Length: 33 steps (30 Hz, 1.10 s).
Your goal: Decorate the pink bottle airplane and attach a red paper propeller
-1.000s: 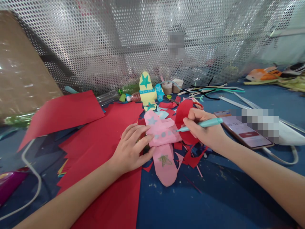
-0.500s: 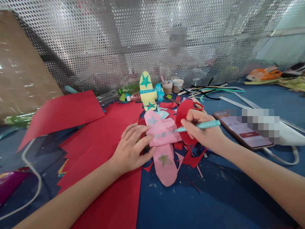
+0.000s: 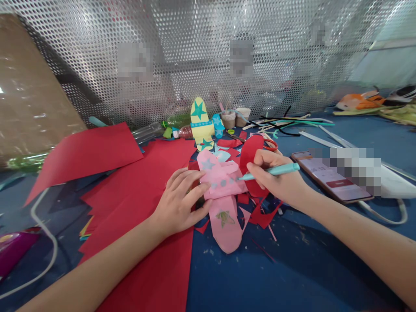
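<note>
My right hand grips a light teal felt-tip marker, its tip touching the right part of a pink paper cutout. The cutout bears a blue star near its top, a row of bluish dots across the middle band and a gold-green star below. My left hand lies with fingers spread over the cutout's left edge, partly above red paper. Something dark shows between its thumb and fingers, too hidden to name. A rounded red paper piece is just behind my right hand.
Red paper sheets cover the left side. A yellow star-decorated cutout stands behind, near two small cups. Red-handled scissors lie among paper scraps. A phone rests at right, a purple tool at left.
Both hands stay nearly still. The marker tip remains at the pink cutout's right part, with little visible difference.
</note>
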Tool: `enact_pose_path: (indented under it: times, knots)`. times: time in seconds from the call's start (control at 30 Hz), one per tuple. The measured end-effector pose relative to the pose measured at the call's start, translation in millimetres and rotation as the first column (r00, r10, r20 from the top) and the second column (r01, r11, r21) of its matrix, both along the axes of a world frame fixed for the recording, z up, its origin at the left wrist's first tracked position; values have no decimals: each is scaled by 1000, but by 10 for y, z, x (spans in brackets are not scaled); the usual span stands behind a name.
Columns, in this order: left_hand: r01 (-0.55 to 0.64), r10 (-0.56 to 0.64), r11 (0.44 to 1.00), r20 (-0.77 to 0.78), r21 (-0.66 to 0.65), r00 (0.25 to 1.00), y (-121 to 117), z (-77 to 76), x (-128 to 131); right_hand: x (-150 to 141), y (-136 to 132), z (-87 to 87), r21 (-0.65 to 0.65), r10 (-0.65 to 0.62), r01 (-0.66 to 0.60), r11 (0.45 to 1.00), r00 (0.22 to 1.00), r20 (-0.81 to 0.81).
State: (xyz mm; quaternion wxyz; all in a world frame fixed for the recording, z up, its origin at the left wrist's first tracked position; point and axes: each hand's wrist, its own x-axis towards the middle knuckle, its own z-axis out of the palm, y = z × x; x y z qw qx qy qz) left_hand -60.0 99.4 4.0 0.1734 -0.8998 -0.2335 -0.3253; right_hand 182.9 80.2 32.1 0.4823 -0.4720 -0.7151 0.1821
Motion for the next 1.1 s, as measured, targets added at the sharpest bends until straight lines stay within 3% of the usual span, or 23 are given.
enact_pose_path:
  times: [1.1]
  knots:
    - [-1, 1, 1000, -3, -13, 1000, 13, -13, -13, 13, 6, -28, 63, -36, 35, 997, 999, 14]
